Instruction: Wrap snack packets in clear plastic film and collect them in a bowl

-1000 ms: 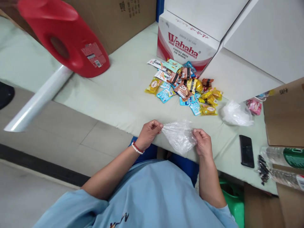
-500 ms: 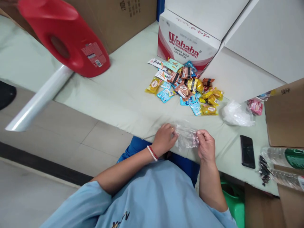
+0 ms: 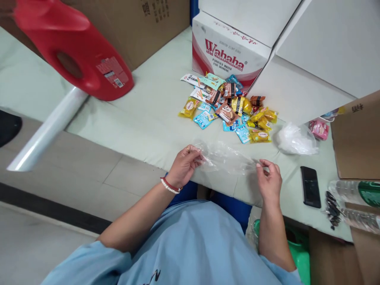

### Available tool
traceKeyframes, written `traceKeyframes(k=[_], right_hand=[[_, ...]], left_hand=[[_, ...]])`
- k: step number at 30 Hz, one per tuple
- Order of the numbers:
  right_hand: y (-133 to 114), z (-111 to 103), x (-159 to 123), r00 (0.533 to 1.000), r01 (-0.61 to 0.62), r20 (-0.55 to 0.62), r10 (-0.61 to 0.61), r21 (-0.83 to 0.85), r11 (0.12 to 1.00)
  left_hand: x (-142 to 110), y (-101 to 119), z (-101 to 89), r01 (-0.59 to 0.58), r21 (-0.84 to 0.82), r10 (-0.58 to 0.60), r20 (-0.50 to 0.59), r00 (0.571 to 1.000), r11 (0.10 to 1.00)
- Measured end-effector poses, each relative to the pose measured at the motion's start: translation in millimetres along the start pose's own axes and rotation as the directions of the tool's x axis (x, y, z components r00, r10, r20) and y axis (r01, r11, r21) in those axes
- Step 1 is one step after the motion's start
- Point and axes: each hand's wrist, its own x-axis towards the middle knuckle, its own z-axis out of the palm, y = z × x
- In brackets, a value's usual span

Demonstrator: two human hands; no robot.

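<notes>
A clear plastic bag (image 3: 227, 157) is stretched sideways between my two hands, just above the table's front edge. My left hand (image 3: 187, 164) pinches one end, its thumb and fingers closed on the film. At the other end, my right hand (image 3: 269, 178) grips the plastic between thumb and forefinger. The bag looks flat, with nothing visible inside. Beyond it lies a heap of small wrapped snacks (image 3: 227, 114) in yellow, brown, blue and white packets. To the right of the heap sits a bunched pile of clear bags (image 3: 297, 139).
A Wahaha carton (image 3: 228, 55) stands behind the snacks. On the left are a large red jug (image 3: 109, 85) and a white roll (image 3: 47, 130) jutting past the table edge. A black phone (image 3: 310, 187) and plastic bottles (image 3: 350, 192) lie at right. A green stool (image 3: 299, 257) stands below.
My hands have moved apart, the left to the left and the right to the right, drawing the crumpled bag out wider. The view has shifted slightly.
</notes>
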Motion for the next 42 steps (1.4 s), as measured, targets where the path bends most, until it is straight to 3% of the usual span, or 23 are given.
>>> traceKeyframes(k=[2,4,6,7,9,11,13,15,18,20,21,22,24,26,27,29,30,32,33,36,39,42], right_hand=[[-22,6,-8,0.967,0.244,0.076,-0.242,-0.031,0.969],[-47,18,-18,0.840,0.472,0.282,-0.464,0.041,0.880],[-68,32,-24,0.712,0.570,0.414,-0.567,0.130,0.811],[-75,38,-25,0.696,0.568,0.426,-0.578,0.167,0.806],[-81,42,-21,0.740,0.492,0.387,-0.550,0.246,0.835],[-79,37,-13,0.825,0.342,0.324,-0.462,0.364,0.866],[-74,26,-2,0.911,0.141,0.274,-0.307,0.494,0.858],[-69,16,6,0.964,-0.053,0.244,-0.106,0.568,0.822],[-66,15,15,0.956,-0.243,0.280,0.092,0.572,0.783],[-66,23,19,0.936,-0.313,0.318,0.153,0.550,0.774],[-66,29,20,0.928,-0.339,0.328,0.178,0.542,0.769],[-67,35,21,0.923,-0.357,0.328,0.200,0.538,0.764],[-69,47,21,0.922,-0.369,0.314,0.226,0.545,0.753],[-71,56,19,0.925,-0.365,0.307,0.225,0.554,0.748],[-72,59,19,0.925,-0.363,0.311,0.218,0.556,0.747],[-71,61,18,0.922,-0.363,0.332,0.202,0.552,0.751],[-69,60,20,0.920,-0.362,0.338,0.196,0.548,0.754],[-61,56,27,0.929,-0.345,0.316,0.194,0.546,0.763],[-54,53,32,0.937,-0.331,0.290,0.196,0.549,0.768],[-24,41,53,0.950,-0.304,0.232,0.208,0.535,0.788],[3,27,69,0.945,-0.305,0.239,0.225,0.387,0.870],[2,16,67,0.992,-0.118,0.059,0.110,0.156,0.981]], left_hand=[[-4,-6,6.6,-0.023,0.035,0.021,0.049,0.999,0.999],[-6,-9,14.1,-0.030,0.056,0.025,0.096,0.995,0.998],[-9,-9,19.8,-0.051,0.076,0.040,0.141,0.989,0.996],[-10,-7,21.0,-0.072,0.094,0.057,0.155,0.986,0.993],[-12,1,17.9,-0.127,0.153,0.100,0.169,0.981,0.980],[-11,16,6.6,-0.155,0.230,0.115,0.178,0.977,0.961],[-5,37,-12.2,-0.145,0.314,0.083,0.204,0.975,0.938],[7,60,-34.2,-0.131,0.411,0.036,0.231,0.972,0.902],[32,92,-59.9,-0.157,0.561,0.045,0.209,0.977,0.812],[45,107,-64.2,-0.229,0.676,0.217,0.104,0.971,0.701],[47,112,-61.6,-0.263,0.732,0.341,0.044,0.939,0.629],[46,114,-56.1,-0.296,0.783,0.479,-0.003,0.878,0.547],[33,110,-38.2,-0.371,0.853,0.721,-0.008,0.693,0.367],[12,95,-16.8,-0.489,0.860,0.844,0.150,0.515,0.145],[2,84,-6.9,-0.564,0.824,0.819,0.295,0.492,0.043],[-10,61,6.4,-0.705,0.707,0.485,0.637,0.599,-0.058],[-12,50,8.6,-0.741,0.668,0.285,0.725,0.626,-0.071],[-6,33,2.6,-0.752,0.655,0.004,0.754,0.657,-0.073],[-1,28,-5.2,-0.741,0.667,-0.056,0.739,0.671,-0.075],[14,29,-38.6,-0.729,0.681,-0.101,0.722,0.684,-0.074],[18,45,-67.9,-0.720,0.686,-0.135,0.707,0.694,-0.103],[11,59,-75.0,-0.707,0.691,-0.114,0.698,0.707,-0.150]])
